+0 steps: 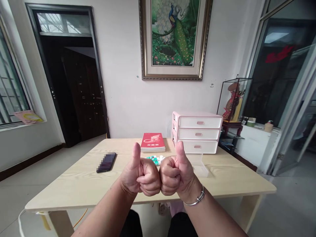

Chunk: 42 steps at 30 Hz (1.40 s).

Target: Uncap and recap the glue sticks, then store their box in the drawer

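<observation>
My left hand (pixel 144 174) is a closed fist with its thumb raised, held above the near part of the wooden table (pixel 81 187). Against its knuckles rests my right hand (pixel 176 172), also a fist with the thumb up, a silver bracelet on the wrist. Nothing shows in either fist. Behind the hands lie small green-and-white tubes (pixel 156 161), partly hidden. A red book (pixel 152 142) lies farther back. Right of it stands a pink and white three-drawer box (pixel 197 133), its drawers closed. A clear plastic box (pixel 200 168) is partly covered by my right hand.
On the table's left side lies a dark phone (pixel 106 163), partly pixelated. A framed peacock picture (pixel 172 73) hangs on the wall. At the right, a glass case (pixel 233 102) holds a figurine. A dark door (pixel 82 95) stands at the back left.
</observation>
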Tool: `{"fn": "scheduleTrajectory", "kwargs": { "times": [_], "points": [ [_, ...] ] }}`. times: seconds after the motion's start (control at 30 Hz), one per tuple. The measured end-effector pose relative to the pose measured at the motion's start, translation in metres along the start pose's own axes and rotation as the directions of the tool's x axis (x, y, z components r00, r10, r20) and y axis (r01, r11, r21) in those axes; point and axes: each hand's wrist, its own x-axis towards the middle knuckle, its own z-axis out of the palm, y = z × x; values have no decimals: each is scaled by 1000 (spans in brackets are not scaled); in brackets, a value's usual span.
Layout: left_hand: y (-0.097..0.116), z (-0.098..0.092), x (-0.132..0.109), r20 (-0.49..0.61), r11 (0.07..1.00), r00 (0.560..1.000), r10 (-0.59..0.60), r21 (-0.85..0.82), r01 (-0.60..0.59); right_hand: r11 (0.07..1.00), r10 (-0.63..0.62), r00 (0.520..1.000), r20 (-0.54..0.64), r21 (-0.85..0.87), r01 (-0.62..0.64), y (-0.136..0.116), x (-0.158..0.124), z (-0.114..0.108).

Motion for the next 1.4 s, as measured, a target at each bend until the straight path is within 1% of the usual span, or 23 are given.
{"fn": "scheduleTrajectory", "kwargs": {
  "times": [0.1,0.2,0.27,0.37,0.43,0.5,0.57,0.7,0.83,0.9,1.0,1.07,1.13,1.2,1.23,1.27,1.3,1.33,1.4],
  "points": [
    [15,-21,4,3,1000,1000,26,17,-26,999,-31,999,21,-16,31,-14,12,-20],
    [27,-46,5,6,999,999,39,36,-40,999,-51,998,39,-9,51,-24,20,-48],
    [32,-64,5,6,998,999,51,33,-51,998,-59,998,35,-16,60,-27,23,-69],
    [34,-91,3,6,998,998,68,4,-68,997,-75,997,17,-21,75,-28,25,-97],
    [33,-107,2,16,997,997,72,-15,-72,997,-80,996,35,9,80,-29,26,-111],
    [32,-120,2,34,997,997,72,-28,-71,996,-83,994,74,45,80,-30,26,-121],
    [31,-130,2,71,997,995,68,-35,-66,997,-68,994,84,50,64,-32,26,-128],
    [28,-141,2,188,997,981,49,-69,-37,999,39,998,41,-16,-38,-32,21,-132],
    [21,-152,-2,344,992,939,23,-121,20,989,144,989,19,-18,-144,-26,11,-136],
    [18,-160,-4,385,992,923,18,-123,32,984,177,984,8,0,-177,-23,7,-142],
    [14,-170,-7,386,990,922,44,-139,11,981,192,981,2,29,-192,-20,4,-153],
    [12,-173,-8,378,989,924,52,-146,4,981,184,983,21,57,-185,-19,5,-157],
    [11,-172,-8,379,991,925,36,-136,17,984,138,985,102,95,-148,-18,8,-156],
    [11,-169,-9,396,993,918,3,-108,43,985,85,975,207,130,-113,-16,9,-153],
    [11,-167,-9,406,994,914,-19,-88,60,984,77,968,240,139,-113,-15,9,-151],
    [12,-166,-9,411,995,911,-39,-68,73,982,93,964,248,139,-131,-14,9,-150],
    [13,-165,-9,408,995,911,-53,-53,82,979,125,966,226,133,-157,-14,7,-151],
    [13,-165,-10,393,995,918,-61,-45,86,975,162,971,176,125,-185,-14,5,-153],
    [14,-169,-10,310,996,950,-47,-58,68,969,224,974,39,100,-227,-15,2,-160]
  ]
}}
